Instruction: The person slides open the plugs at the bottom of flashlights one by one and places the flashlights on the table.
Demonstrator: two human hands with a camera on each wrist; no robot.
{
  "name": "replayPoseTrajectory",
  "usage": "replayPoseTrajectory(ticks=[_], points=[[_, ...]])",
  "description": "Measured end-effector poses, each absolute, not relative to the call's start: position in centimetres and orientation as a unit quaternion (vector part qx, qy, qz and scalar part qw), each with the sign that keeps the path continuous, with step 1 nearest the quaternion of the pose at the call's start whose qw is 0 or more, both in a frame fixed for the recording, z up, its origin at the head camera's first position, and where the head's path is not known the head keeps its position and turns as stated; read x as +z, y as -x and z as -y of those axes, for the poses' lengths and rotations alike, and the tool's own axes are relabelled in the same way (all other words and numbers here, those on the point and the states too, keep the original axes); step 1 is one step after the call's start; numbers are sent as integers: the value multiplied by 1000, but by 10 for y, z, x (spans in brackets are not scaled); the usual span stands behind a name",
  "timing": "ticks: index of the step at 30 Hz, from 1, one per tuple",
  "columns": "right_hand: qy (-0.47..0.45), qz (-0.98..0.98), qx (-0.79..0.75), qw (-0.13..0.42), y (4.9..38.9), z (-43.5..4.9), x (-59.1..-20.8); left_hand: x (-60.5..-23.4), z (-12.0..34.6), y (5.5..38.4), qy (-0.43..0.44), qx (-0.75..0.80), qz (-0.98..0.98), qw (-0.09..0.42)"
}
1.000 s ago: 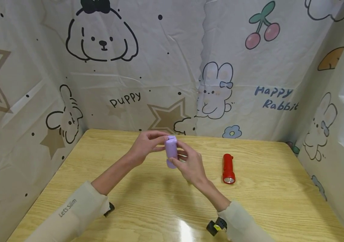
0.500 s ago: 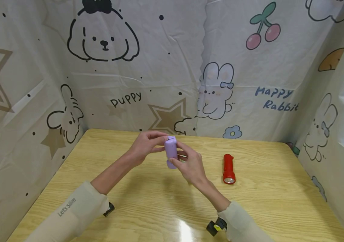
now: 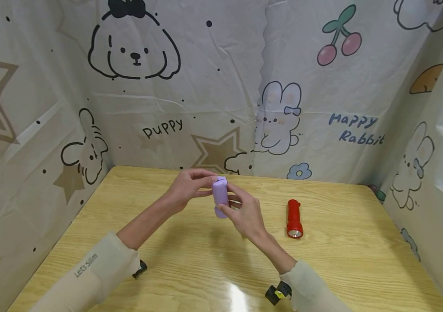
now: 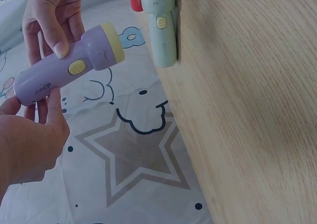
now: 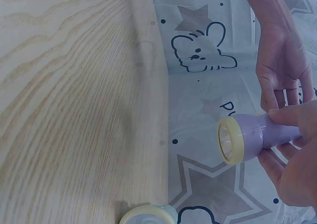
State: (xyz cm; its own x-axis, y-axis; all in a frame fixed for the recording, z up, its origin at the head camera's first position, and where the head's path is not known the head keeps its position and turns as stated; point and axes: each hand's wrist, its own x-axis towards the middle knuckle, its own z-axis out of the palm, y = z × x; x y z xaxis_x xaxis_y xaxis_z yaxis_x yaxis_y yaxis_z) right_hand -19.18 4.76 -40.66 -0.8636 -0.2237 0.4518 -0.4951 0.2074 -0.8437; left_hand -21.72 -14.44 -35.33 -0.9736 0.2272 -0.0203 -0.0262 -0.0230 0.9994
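A purple flashlight [image 3: 220, 195] with a cream rim and cream switch is held up over the table, its lamp end down in the head view. My right hand [image 3: 246, 212] grips its barrel near the lamp head, thumb on the near side. At the tail end, the thumb and fingertips of my left hand [image 3: 186, 190] pinch the purple body. The left wrist view shows the switch [image 4: 77, 67] uncovered between the two hands. In the right wrist view the cream-rimmed lens [image 5: 227, 140] looks unlit.
A red flashlight [image 3: 294, 219] lies on the wooden table [image 3: 342, 251] to the right. A pale green flashlight [image 4: 163, 33] is also on the table, mostly hidden behind my right hand in the head view. Patterned cloth [image 3: 213, 86] walls the back and sides.
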Motion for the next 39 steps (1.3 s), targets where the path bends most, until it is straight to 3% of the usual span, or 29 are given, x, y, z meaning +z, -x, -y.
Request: replayPoseTrajectory(ticks=[39], points=[[-251, 779, 560, 126, 192, -46, -410, -351, 144, 215, -47, 715, -693, 84]])
